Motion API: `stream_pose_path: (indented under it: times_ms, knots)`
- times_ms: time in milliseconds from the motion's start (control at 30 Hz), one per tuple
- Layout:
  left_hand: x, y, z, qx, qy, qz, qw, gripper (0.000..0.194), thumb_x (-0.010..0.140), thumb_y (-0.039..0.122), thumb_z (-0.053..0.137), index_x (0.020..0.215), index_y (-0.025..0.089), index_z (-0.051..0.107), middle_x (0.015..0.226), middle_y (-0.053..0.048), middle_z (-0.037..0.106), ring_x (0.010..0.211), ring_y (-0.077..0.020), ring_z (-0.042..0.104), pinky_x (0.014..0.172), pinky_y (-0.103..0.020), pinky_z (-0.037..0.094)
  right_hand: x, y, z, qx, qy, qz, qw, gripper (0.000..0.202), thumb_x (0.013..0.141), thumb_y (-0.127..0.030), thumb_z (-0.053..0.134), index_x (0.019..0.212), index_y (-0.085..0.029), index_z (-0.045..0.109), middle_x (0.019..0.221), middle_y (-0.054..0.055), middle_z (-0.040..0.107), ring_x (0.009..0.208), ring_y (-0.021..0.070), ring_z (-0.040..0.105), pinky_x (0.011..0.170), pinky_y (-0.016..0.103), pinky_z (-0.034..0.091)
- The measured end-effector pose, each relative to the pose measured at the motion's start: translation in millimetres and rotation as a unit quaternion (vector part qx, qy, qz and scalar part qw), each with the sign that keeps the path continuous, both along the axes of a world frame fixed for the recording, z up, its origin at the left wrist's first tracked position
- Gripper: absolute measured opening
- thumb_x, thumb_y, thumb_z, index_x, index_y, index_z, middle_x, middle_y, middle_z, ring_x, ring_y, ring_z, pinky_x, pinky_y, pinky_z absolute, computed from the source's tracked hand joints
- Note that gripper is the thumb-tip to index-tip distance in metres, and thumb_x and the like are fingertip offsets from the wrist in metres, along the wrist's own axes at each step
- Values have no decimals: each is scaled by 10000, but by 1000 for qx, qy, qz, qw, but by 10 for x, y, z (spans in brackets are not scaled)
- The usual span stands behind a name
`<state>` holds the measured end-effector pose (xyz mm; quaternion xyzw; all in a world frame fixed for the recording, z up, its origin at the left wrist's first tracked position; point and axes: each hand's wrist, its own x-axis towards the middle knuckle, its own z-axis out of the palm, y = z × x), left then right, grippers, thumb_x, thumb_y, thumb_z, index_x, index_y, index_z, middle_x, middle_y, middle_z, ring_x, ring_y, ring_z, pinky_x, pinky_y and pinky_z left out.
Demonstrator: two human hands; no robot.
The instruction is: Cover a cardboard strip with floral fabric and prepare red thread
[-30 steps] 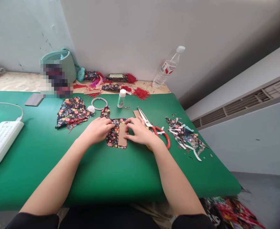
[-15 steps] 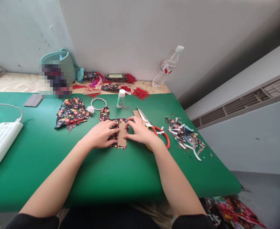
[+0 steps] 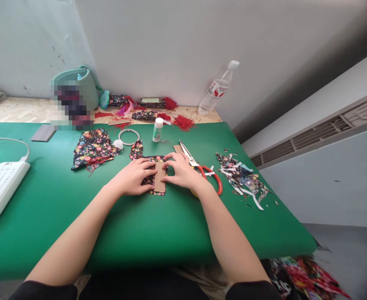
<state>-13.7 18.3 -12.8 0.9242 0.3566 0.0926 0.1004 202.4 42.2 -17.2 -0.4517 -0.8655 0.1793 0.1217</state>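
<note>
A tan cardboard strip [image 3: 160, 178] lies upright on a black floral fabric piece [image 3: 148, 181] on the green table. My left hand [image 3: 136, 176] rests on the fabric from the left, fingers spread and tips at the strip's left edge. From the other side my right hand [image 3: 181, 168] touches the strip's right edge with thumb and fingertips apart. Under and beside my right hand lie scissors [image 3: 191, 160] with red handles, partly covered by it. Another piece of cardboard [image 3: 178, 148] shows beneath their blades. A smaller floral scrap [image 3: 136, 150] sits just beyond my left hand.
A glue stick [image 3: 158, 130] stands behind the hands, near a white ring [image 3: 129, 136] and white cap [image 3: 118, 144]. Floral fabric [image 3: 92, 148] and a power strip [image 3: 10, 187] are left; cut scraps [image 3: 242, 177] lie right. A water bottle [image 3: 216, 91] stands at the back.
The view shifts very slightly. Both hands stay on the strip and fabric; the right fingertips sit marginally farther left over the strip.
</note>
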Motion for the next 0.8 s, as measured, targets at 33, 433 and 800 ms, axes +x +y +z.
stream_pose_path:
  times_ms: [33, 433, 800]
  knots:
    - [1, 2, 2, -1, -2, 0, 1000, 459, 802, 380, 596, 1224, 203, 584, 1341, -102, 509, 1219, -306, 437, 1019, -471, 369, -1, 0, 0, 2, 1, 2, 1000, 282, 664, -377, 763, 832, -204, 617, 1153, 89, 533, 1166, 296, 462, 1069, 554, 200]
    - [7, 27, 54, 31, -39, 10, 999, 364, 816, 362, 577, 1138, 198, 618, 1265, -108, 575, 1141, -274, 519, 983, -461, 392, -4, 8, -28, 14, 14, 7, 1000, 257, 672, -376, 753, 810, -210, 614, 1107, 68, 555, 1124, 271, 491, 1072, 550, 184]
    - [-683, 1575, 329, 67, 72, 256, 962, 299, 830, 215, 427, 1028, 121, 631, 1037, -136, 649, 978, -255, 580, 848, -340, 420, -5, 18, -66, 0, 44, 16, 999, 269, 683, -352, 753, 828, -192, 593, 1076, 67, 562, 1106, 243, 513, 1084, 554, 157]
